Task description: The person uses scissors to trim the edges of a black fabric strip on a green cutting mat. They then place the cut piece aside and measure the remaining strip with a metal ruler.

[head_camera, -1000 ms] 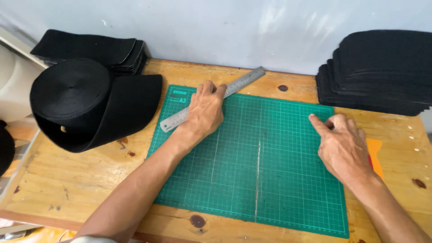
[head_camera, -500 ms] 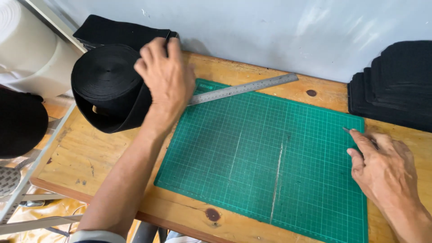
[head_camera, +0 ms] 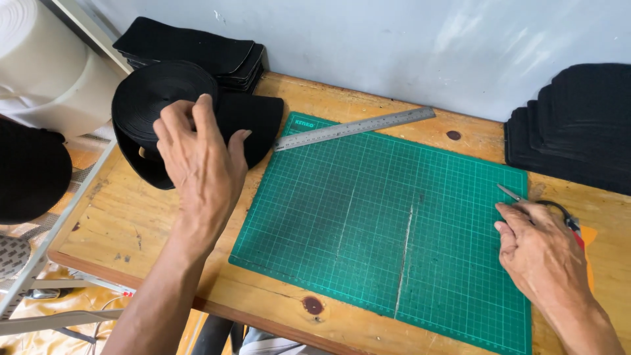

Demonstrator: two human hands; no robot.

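Observation:
My left hand (head_camera: 197, 164) reaches over the table's left side with its fingers spread, resting on a big roll of black webbing (head_camera: 158, 98) and the roll's loose black end (head_camera: 259, 115). My right hand (head_camera: 542, 253) lies at the right edge of the green cutting mat (head_camera: 394, 217), its fingers curled over a pair of scissors (head_camera: 559, 209). The scissors' metal tip (head_camera: 509, 192) pokes out past my index finger.
A steel ruler (head_camera: 355, 128) lies aslant on the mat's far edge. Stacks of black cut pieces stand at the back left (head_camera: 190, 52) and at the right (head_camera: 578, 125). A white roll (head_camera: 46, 72) and a round black object (head_camera: 26, 171) sit left of the wooden table (head_camera: 131, 217).
My left hand left the ruler and moved left onto the black roll. My right hand shifted slightly onto the scissors. The view swung to the left.

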